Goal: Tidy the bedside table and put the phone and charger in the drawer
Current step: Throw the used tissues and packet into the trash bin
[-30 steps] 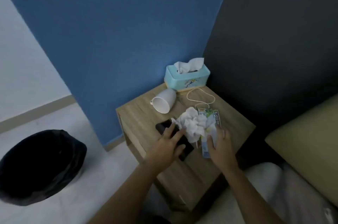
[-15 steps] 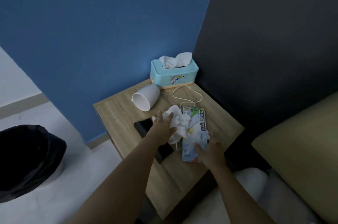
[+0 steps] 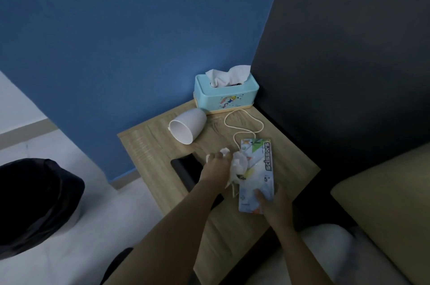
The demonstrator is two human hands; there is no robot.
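Observation:
On the wooden bedside table (image 3: 149,145) lies a black phone (image 3: 183,166), partly hidden under my left forearm. My left hand (image 3: 217,169) is closed around a crumpled white tissue (image 3: 239,163) beside it. A scissors package (image 3: 257,168) lies flat to the right, and my right hand (image 3: 272,203) grips its near end. A white charger cable (image 3: 244,128) loops from behind the package toward the tissue box. A white cup (image 3: 186,127) lies on its side at the back.
A teal tissue box (image 3: 226,96) stands in the back corner against the blue wall. A bin with a black bag (image 3: 35,203) sits on the floor to the left. A bed with a pillow (image 3: 384,203) borders the table on the right.
My left hand has moved off the phone and closed over the crumpled tissue, bunching it smaller. My right hand has slid to the package's near end. The view has shifted right.

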